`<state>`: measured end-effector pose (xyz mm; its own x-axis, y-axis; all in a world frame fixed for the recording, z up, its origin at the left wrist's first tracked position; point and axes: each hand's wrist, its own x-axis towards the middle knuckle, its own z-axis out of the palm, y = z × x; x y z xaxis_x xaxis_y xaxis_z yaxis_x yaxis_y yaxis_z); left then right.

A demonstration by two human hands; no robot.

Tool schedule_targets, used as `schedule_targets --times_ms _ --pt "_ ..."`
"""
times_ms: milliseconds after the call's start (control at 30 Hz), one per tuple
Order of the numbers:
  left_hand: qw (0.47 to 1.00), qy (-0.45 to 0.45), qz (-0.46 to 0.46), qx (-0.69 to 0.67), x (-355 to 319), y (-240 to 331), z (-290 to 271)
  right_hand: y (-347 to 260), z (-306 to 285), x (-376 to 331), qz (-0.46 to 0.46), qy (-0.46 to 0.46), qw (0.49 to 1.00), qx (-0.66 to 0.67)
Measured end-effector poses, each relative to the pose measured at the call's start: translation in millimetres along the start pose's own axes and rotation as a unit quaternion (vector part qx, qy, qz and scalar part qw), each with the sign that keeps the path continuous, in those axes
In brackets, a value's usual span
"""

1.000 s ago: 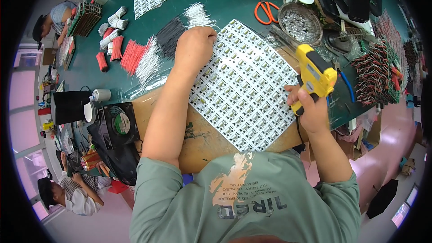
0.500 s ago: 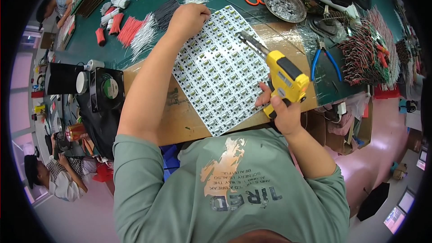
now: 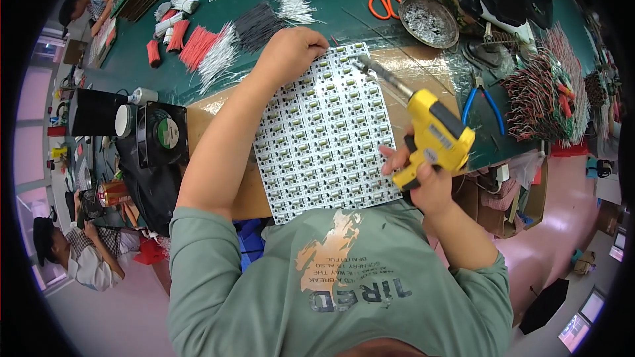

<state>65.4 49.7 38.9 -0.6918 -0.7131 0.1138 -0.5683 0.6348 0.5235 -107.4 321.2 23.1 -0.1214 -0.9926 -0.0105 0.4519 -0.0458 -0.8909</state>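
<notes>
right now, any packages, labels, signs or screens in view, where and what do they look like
Round label: on the black fan's hub, left of the cardboard; white and green.
Sticker: on the yellow soldering gun in the right hand; dark strip.
Screens: lower right corner; small bright rectangles.
No packages seen.

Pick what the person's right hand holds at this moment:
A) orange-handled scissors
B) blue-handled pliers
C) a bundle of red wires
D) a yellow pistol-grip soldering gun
D: the right hand grips the yellow soldering gun by its handle, tip pointed at the far end of the panel of small circuit boards, while the scissors and pliers lie untouched on the green table.
</notes>
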Motion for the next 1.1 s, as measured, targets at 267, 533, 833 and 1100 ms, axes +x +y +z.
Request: schedule_targets --times_ms 267,533,833,1100 --pt "0.997 0.001 0.031 0.066 -2 -14 -20 10 -20 45 -0.004 0.006 1.000 0.019" --pt "0.995 0.079 0.017 -0.060 5 6 -29 7 -22 54 0.019 0.048 0.997 0.061" --pt "0.996 0.035 0.070 0.042 22 13 18 -15 -36 69 0.038 0.085 0.996 0.003" --pt "0.996 0.027 0.073 0.039 24 9 18 -8 -31 73 0.086 0.101 0.991 -0.031"
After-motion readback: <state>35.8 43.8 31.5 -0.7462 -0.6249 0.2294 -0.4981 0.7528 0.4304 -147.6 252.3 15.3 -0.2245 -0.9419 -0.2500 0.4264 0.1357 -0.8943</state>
